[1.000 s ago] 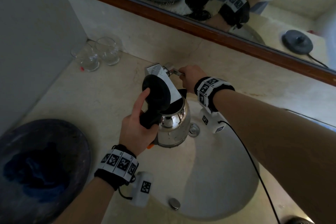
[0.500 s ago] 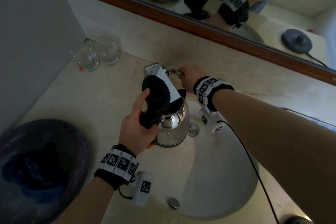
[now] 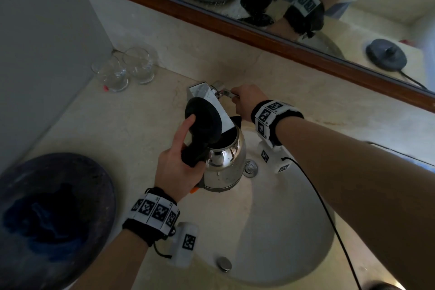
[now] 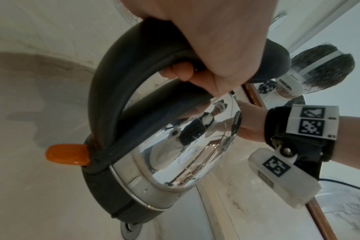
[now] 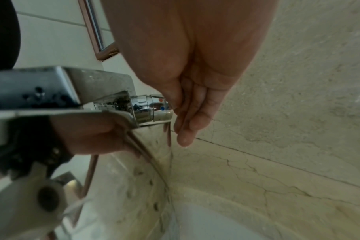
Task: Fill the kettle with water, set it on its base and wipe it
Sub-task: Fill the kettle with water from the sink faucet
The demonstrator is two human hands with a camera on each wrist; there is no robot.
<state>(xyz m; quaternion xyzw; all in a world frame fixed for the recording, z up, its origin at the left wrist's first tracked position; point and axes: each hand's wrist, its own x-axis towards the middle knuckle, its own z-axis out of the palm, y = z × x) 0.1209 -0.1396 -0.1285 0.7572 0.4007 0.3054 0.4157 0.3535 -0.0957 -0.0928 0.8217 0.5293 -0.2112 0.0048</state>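
A shiny steel kettle point(image 3: 223, 162) hangs over the sink basin point(image 3: 270, 231), its black lid point(image 3: 204, 122) flipped up and its mouth under the chrome faucet spout point(image 3: 207, 96). My left hand point(image 3: 174, 167) grips the black handle point(image 4: 117, 81), thumb raised against the lid. An orange switch point(image 4: 66, 154) sits at the handle's foot. My right hand point(image 3: 247, 101) holds the faucet lever point(image 3: 226, 93) beside the chrome valve body point(image 5: 152, 108); its fingers point(image 5: 187, 126) point down. I see no water stream. The kettle base point(image 3: 386, 54) shows only as a mirror reflection.
Two clear glasses point(image 3: 110, 75) point(image 3: 141, 66) stand at the back left corner. A dark round tray point(image 3: 98, 195) with a blue cloth point(image 3: 40, 223) lies on the counter at the left. A wood-framed mirror point(image 3: 211, 19) runs along the wall. A black cable point(image 3: 329, 219) crosses the basin.
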